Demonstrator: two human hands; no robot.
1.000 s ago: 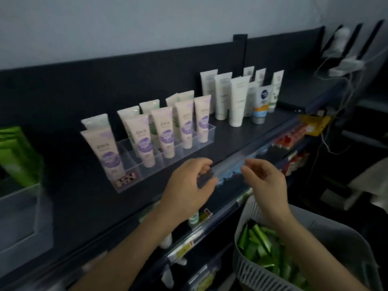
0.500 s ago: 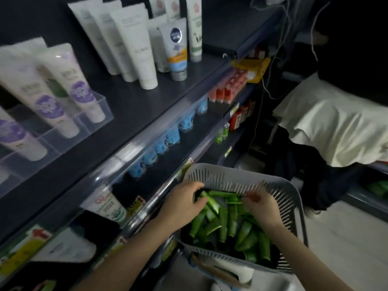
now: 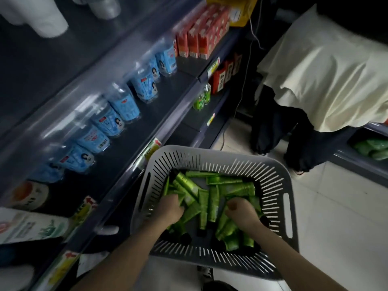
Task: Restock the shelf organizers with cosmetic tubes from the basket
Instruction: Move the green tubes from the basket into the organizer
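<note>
A grey slotted basket [image 3: 279,181] sits low in front of me, filled with several green cosmetic tubes [image 3: 204,203] with black caps. Both hands reach down into the pile. My left hand [image 3: 171,208] is on the left side of the heap, fingers curled down among the tubes. My right hand [image 3: 241,211] is on the right side, fingers buried in the tubes. Whether either hand has closed on a tube is hidden by the knuckles. The shelf organizers are out of view.
A dark shelving unit [image 3: 184,97] runs along the left, with blue-labelled bottles [image 3: 123,103], red cartons [image 3: 199,38] and white tubes [image 3: 42,19] on the top shelf. A person in a cream top [image 3: 327,66] bends over at right. Pale floor tiles [image 3: 340,206] lie to the right.
My view has tilted down from the shelf organizers to the basket. Both hands went from the shelf edge down into the green tubes and have sunk deeper among them.
</note>
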